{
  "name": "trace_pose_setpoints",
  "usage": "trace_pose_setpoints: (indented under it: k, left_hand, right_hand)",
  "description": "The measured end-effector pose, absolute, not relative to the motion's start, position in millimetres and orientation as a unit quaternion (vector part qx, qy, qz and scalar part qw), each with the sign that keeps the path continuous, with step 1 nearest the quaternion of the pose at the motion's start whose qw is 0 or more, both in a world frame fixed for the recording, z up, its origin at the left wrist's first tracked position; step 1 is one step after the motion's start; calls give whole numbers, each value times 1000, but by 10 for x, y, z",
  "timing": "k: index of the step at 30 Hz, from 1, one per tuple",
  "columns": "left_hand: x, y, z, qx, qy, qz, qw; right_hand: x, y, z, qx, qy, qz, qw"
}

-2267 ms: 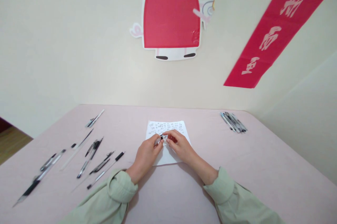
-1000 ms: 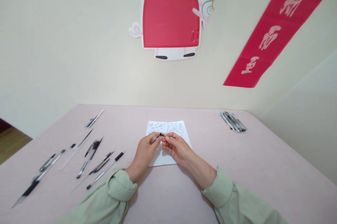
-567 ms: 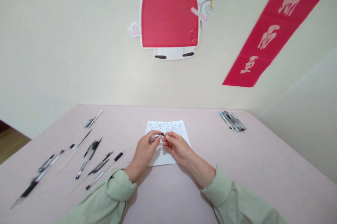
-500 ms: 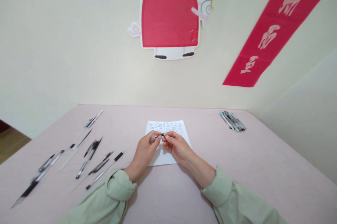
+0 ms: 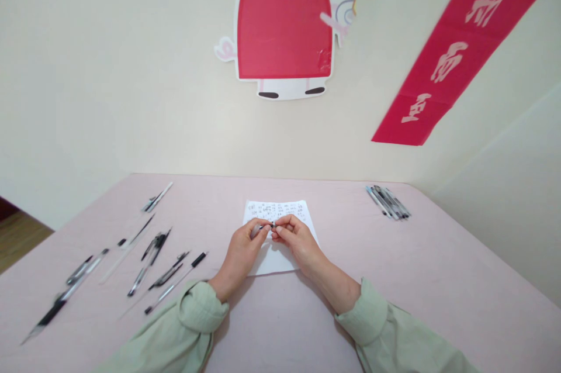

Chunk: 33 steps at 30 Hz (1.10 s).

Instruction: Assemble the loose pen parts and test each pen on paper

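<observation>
Pale pink bench top [image 5: 280, 326] stretches away from me, its near edge hidden from view, with two rolled green sleeves [image 5: 203, 307] reaching over it. Just beside the left cuff lies a black-capped pen [image 5: 175, 283]; if that elbow swings out, I'd expect it to knock the pen into the loose pens and pen parts [image 5: 150, 262] strewn toward the bench's left edge, where pieces could get muddled.

Farther in, midway between the side edges, the left hand [image 5: 242, 249] and right hand [image 5: 302, 246] meet, both pinched at the fingertips on a small dark-and-clear pen piece [image 5: 272, 225]. Fingers cover most of it, so I can't tell how its parts fit. Something so slim could slip if the pinch is light or the hands pull out of line, likely dropping onto the handwritten sheet [image 5: 274, 261] below; a bare nib might mark it.

Toward the far right corner lies a bundle of pens [image 5: 388, 203], side by side, which a careless reach could scatter. Past the far edge, a cartoon cutout [image 5: 284, 34] and a red banner [image 5: 453, 60] decorate the wall [image 5: 153, 98].
</observation>
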<state>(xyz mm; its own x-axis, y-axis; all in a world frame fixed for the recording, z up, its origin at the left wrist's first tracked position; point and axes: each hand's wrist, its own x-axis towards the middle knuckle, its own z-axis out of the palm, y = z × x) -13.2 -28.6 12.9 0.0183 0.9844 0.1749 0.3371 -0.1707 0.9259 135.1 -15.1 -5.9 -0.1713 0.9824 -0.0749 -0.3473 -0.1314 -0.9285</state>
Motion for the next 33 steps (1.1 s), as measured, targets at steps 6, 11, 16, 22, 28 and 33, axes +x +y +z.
trace_pose_setpoints:
  k: [6,11,16,22,28,33]
  left_hand:
    - [-134,-285,98,626,525,448,363]
    - [-131,-285,82,638,513,441,368]
    - [-108,-318,67,660,507,421,360]
    - [-98,-356,45,683,534,382,321]
    - [-104,-356,18,683,553,377,292]
    - [-92,-366,38,685,559,365,291]
  right_hand:
    - [1367,-151,-22,-407,-431,626,506]
    - [1391,-137,-14,-413,-446,616,501]
    - [1400,-137,-12,-424,-459,596,504]
    - [1382,-160,-26,-408,-466,620,482]
    - [1358,-174,-26,-392,-453,640,481]
    - [1354,-173,-26,-382,-430,657,487]
